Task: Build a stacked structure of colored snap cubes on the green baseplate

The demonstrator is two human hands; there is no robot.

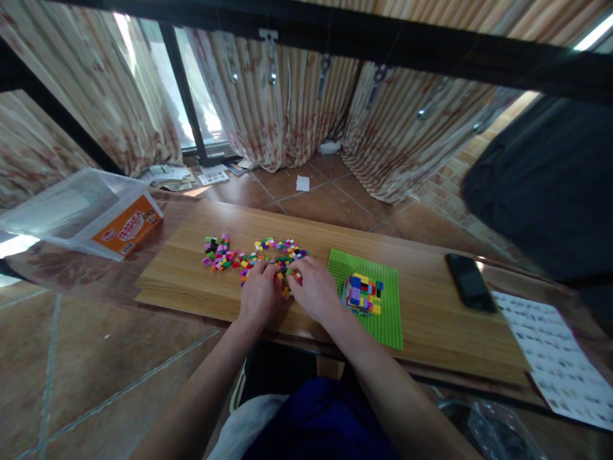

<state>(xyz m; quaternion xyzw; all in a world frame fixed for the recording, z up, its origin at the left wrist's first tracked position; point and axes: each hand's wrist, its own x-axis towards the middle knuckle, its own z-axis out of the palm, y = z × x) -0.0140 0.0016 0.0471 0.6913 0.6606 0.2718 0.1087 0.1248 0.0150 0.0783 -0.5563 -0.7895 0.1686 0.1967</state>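
Many small colourful toy bricks (223,259) lie in a loose pile on the wooden board. At the near side of the pile, my left hand (261,292) is closed with its fingers curled down; what they grip is hidden. Close beside it, my right hand (316,287) pinches toy bricks, with green and orange showing at the fingertips. The fingertips of both hands nearly meet. Right of my right hand, a multicoloured block built of bricks (364,294) stands on a green studded baseplate (390,319).
A clear plastic tub (81,220) with an orange label sits at the left. On the right are a black phone (470,282) and a printed sheet (558,354). The wooden board (177,275) lies under the bricks. A dark bar (306,32) crosses above, before curtains (282,108).
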